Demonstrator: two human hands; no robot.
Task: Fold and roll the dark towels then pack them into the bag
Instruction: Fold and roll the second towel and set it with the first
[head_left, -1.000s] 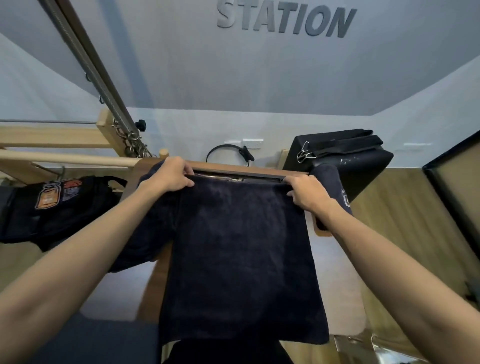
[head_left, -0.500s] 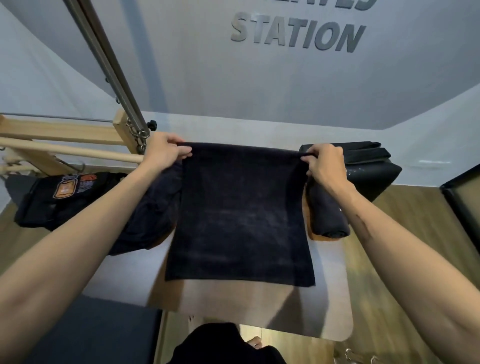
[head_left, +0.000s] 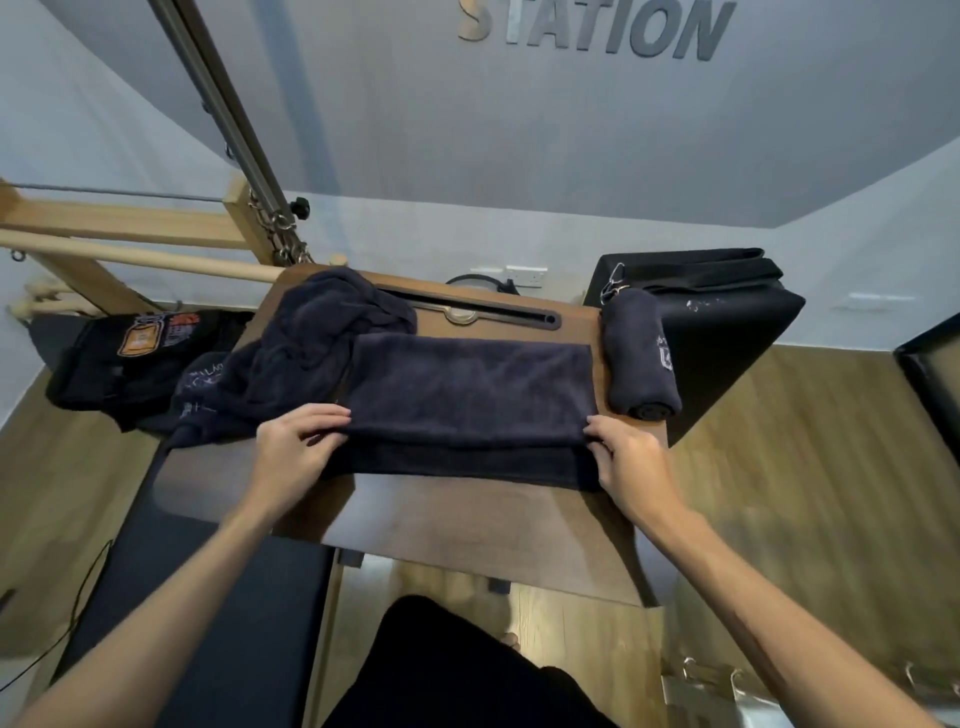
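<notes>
A dark towel lies folded over on the wooden table. My left hand pinches its near left corner and my right hand pinches its near right corner, with the top layer short of the lower edge. A rolled dark towel lies at the table's right side. A heap of unfolded dark towels sits at the back left. A black bag with an orange logo lies to the left, beyond the table.
A black padded box with straps stands behind the rolled towel. A wooden frame with a metal pole rises at the back left. A dark padded bench runs under the table's left side. The wooden floor lies to the right.
Both hands held the towel up by its top edge; they have brought that edge down toward me, so the towel now lies folded on the table.
</notes>
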